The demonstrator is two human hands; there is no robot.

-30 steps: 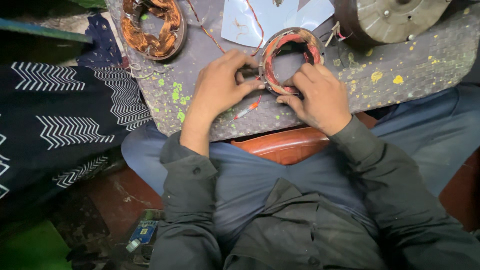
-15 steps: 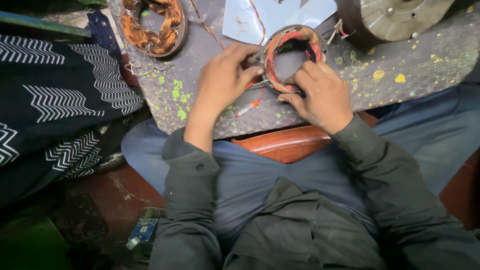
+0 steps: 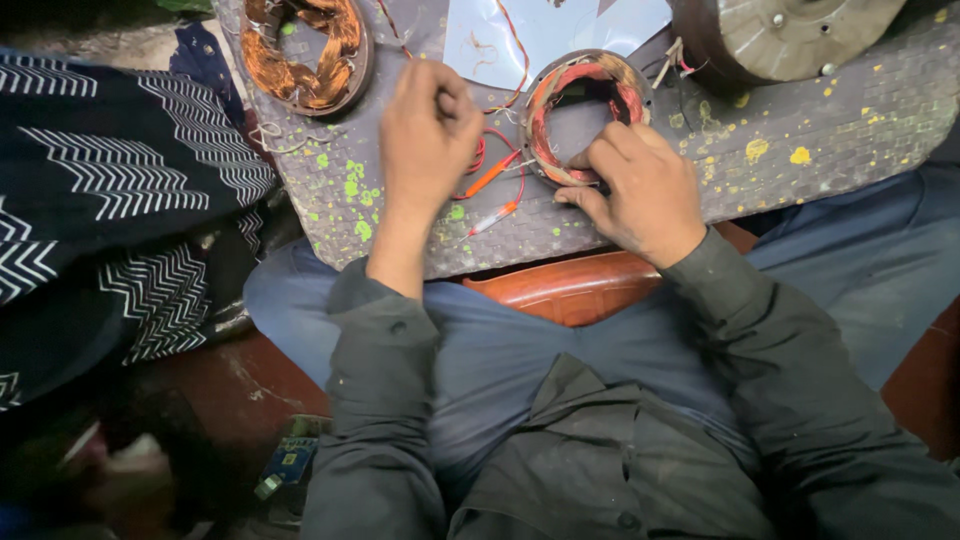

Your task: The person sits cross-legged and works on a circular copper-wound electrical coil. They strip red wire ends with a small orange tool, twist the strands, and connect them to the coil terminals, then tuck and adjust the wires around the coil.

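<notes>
The stator ring (image 3: 585, 115) is lying flat on the grey board (image 3: 800, 140), opening facing up. Its near rim is being pinched by the right hand (image 3: 640, 190). A thin wire is being gripped in the closed left hand (image 3: 428, 130). A pale sheet (image 3: 500, 40) is lying behind.

Stator ring (image 3: 585, 115): copper wire windings w/ red insulation, dull metal core. Second stator (image 3: 305, 50): bare copper coils, glossy orange. Leads (image 3: 490, 175): red/orange plastic sleeving. Board (image 3: 600, 215): grey woven-textured, matt, rough, yellow-green paint specks. Housing (image 3: 790, 35): dull scuffed metal. Sheet (image 3: 550, 30): pale, smooth, paper-like. Cloth (image 3: 110, 190): black fabric, white zigzags.
</notes>
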